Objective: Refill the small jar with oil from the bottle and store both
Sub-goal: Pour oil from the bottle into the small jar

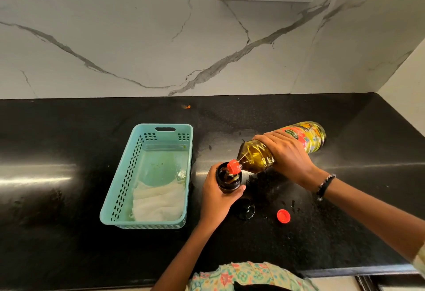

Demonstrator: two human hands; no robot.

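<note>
Pouring oil over a glossy black tabletop [69, 175].

Right hand [288, 152] gripping ribbed plastic bottle [257, 157], tipped neck-down into small dark jar [230, 179] clasped by left hand [216, 196]; narrow mouth, slick sides — likely spill if tilted further. Red cap [283, 216], black lid [245, 210] lying loose nearby.

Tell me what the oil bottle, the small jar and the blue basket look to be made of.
Oil bottle: clear, glossy, ribbed walls showing golden oil, so probably plastic. Small jar: dark, shiny and see-through at the rim; glass or dark plastic, I cannot tell which. Basket: matte teal moulded plastic, judging by its perforated sides and cut-out handle.
</note>
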